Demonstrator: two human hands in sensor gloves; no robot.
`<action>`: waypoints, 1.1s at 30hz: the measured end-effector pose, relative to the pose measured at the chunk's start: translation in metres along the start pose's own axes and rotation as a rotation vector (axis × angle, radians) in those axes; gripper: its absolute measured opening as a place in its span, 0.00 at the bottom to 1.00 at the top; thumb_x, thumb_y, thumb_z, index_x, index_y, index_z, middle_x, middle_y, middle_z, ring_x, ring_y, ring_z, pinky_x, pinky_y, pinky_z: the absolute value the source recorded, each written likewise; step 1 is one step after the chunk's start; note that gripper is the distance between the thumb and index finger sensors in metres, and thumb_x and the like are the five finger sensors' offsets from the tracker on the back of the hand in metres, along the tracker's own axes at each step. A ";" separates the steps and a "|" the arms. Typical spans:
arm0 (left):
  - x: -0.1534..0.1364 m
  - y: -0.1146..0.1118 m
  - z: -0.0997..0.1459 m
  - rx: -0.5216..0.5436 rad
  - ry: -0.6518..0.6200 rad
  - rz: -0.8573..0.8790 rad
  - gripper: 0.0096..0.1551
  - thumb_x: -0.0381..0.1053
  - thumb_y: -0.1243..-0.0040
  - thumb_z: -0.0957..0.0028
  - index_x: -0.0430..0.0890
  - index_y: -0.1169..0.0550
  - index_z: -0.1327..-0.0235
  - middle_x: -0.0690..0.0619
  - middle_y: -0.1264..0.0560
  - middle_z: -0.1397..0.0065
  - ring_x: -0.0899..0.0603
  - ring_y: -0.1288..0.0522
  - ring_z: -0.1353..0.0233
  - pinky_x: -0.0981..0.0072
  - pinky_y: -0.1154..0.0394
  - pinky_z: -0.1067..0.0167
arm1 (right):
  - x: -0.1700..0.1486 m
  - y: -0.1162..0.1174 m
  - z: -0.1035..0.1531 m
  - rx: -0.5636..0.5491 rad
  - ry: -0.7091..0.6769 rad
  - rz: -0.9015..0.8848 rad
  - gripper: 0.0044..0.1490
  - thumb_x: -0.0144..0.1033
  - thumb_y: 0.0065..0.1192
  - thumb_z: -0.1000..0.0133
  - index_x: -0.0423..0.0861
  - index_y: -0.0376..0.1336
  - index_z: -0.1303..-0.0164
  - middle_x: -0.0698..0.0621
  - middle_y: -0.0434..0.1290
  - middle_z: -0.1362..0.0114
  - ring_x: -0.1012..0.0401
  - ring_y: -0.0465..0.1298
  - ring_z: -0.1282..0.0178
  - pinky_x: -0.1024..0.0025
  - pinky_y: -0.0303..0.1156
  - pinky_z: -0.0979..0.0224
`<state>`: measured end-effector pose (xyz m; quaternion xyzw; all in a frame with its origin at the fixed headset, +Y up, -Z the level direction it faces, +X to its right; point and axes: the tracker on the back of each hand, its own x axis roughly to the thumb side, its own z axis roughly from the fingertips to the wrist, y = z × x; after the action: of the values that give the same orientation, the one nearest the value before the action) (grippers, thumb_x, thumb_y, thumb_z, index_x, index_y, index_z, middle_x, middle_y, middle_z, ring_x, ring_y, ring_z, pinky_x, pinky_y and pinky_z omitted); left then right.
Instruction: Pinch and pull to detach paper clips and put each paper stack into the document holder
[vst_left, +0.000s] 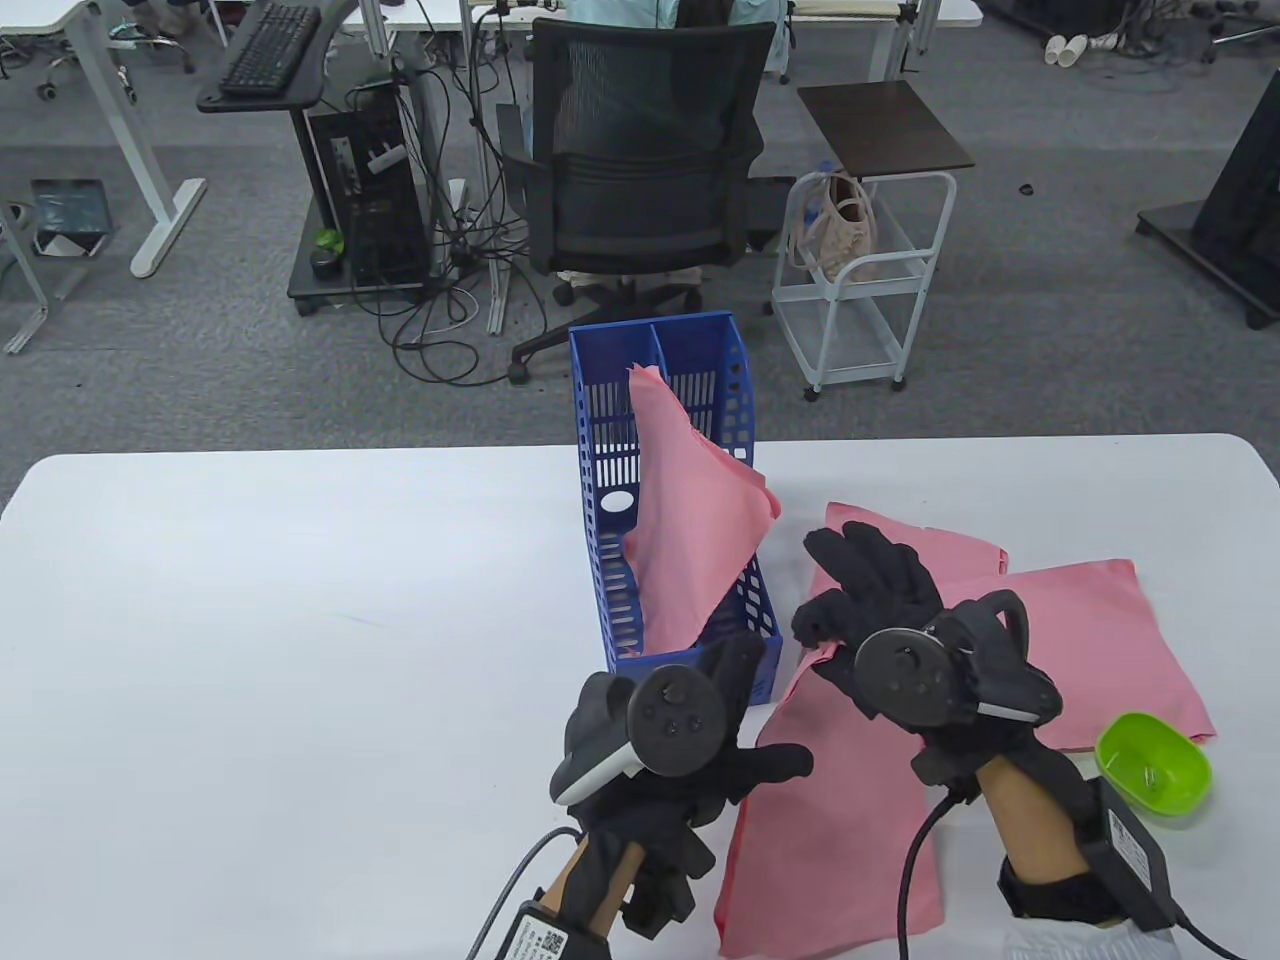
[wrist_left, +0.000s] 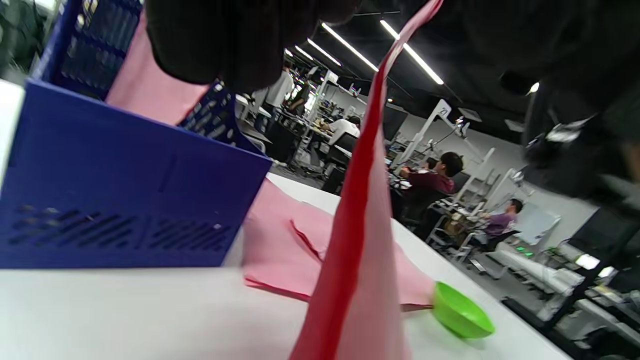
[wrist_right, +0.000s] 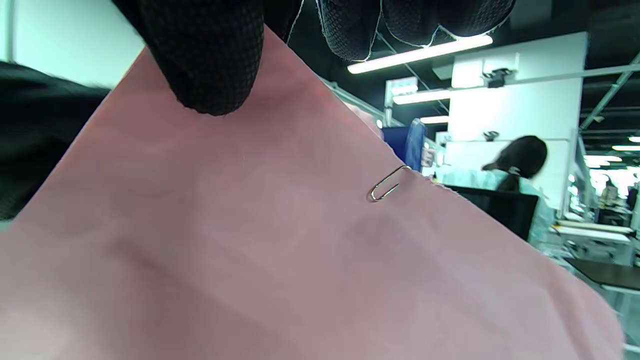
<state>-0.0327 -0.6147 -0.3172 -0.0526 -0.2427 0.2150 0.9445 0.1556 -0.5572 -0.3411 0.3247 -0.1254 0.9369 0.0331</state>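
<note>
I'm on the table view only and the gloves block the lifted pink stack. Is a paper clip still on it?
Observer: Yes. The right wrist view shows a silver paper clip on the edge of the lifted pink stack.
Operator: Is the right hand on the clip?
Observer: No. A right-hand fingertip presses the sheet away from the clip.
Operator: And what does the left wrist view show?
Observer: The lifted stack seen edge-on, rising beside the blue document holder.

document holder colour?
Blue. The document holder, with slotted walls, shows best in the table view.
</note>
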 end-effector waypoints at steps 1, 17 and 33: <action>0.000 0.000 0.000 0.011 0.017 -0.024 0.59 0.68 0.45 0.47 0.36 0.48 0.11 0.31 0.41 0.15 0.29 0.27 0.24 0.38 0.28 0.31 | 0.004 -0.002 0.000 -0.014 -0.013 -0.006 0.26 0.44 0.60 0.39 0.55 0.58 0.32 0.33 0.45 0.10 0.32 0.45 0.14 0.36 0.48 0.16; -0.021 0.023 0.019 0.033 -0.038 0.040 0.23 0.50 0.45 0.40 0.50 0.21 0.33 0.47 0.16 0.37 0.44 0.13 0.43 0.54 0.19 0.42 | 0.024 -0.006 0.005 -0.070 -0.095 -0.070 0.35 0.49 0.59 0.41 0.52 0.57 0.24 0.42 0.62 0.14 0.43 0.66 0.18 0.49 0.63 0.18; -0.024 0.037 0.031 0.083 -0.048 0.000 0.23 0.51 0.45 0.40 0.51 0.20 0.34 0.48 0.16 0.37 0.45 0.14 0.41 0.53 0.20 0.40 | 0.011 0.009 0.016 -0.069 -0.057 -0.110 0.23 0.47 0.59 0.41 0.53 0.67 0.37 0.49 0.74 0.26 0.51 0.78 0.31 0.59 0.72 0.27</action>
<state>-0.0803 -0.5919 -0.3083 -0.0083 -0.2564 0.2260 0.9397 0.1549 -0.5703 -0.3240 0.3561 -0.1402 0.9193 0.0922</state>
